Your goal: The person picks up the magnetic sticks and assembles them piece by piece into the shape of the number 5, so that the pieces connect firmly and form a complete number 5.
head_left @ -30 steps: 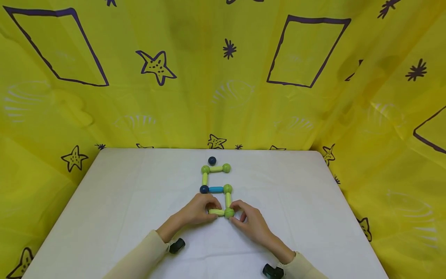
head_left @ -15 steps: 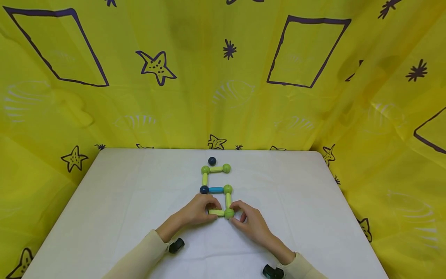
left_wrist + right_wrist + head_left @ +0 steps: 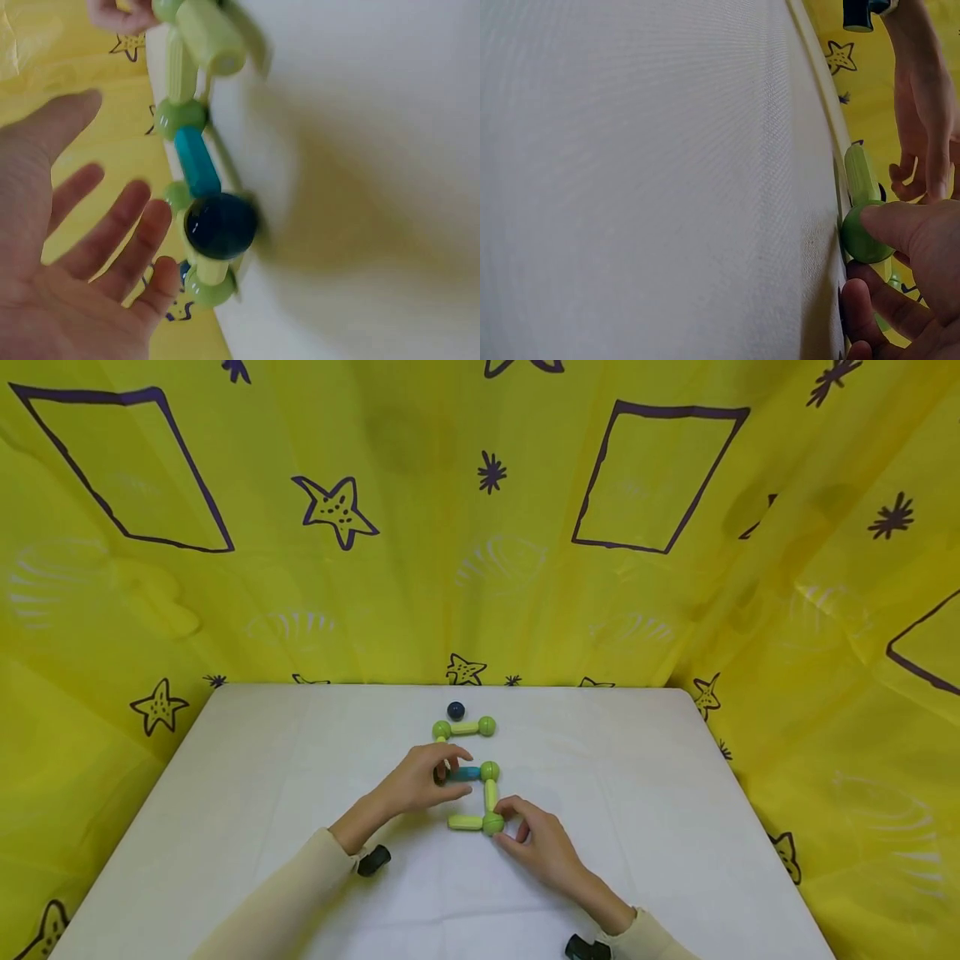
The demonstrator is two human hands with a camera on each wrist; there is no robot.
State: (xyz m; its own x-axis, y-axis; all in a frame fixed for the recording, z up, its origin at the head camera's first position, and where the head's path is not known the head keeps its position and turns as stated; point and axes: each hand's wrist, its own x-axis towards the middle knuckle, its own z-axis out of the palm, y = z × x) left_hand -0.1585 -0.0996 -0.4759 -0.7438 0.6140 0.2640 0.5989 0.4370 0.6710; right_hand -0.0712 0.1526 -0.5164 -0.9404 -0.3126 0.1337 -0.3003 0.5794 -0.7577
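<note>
On the white table lies a zigzag chain of balls and rods. My right hand (image 3: 543, 847) pinches the green ball (image 3: 492, 823) at the chain's near right corner, its thumb on the ball in the right wrist view. From that ball a pale green rod (image 3: 465, 822) points left with a bare end, and another green rod (image 3: 491, 795) runs up to a second green ball (image 3: 490, 771). My left hand (image 3: 420, 779) hovers with spread fingers over the blue rod (image 3: 467, 773), holding nothing. A dark blue ball (image 3: 221, 225) at that rod's left end is partly hidden in the head view.
At the chain's far end, a pale green rod (image 3: 465, 727) joins two green balls. Just behind lies a loose dark blue ball (image 3: 456, 711). The white tabletop (image 3: 315, 727) meets yellow patterned cloth (image 3: 420, 568) at the back and sides.
My left hand has let go of the near rod and moved up and away toward the blue rod. The right hand stays at the corner ball, and the chain keeps its shape.
</note>
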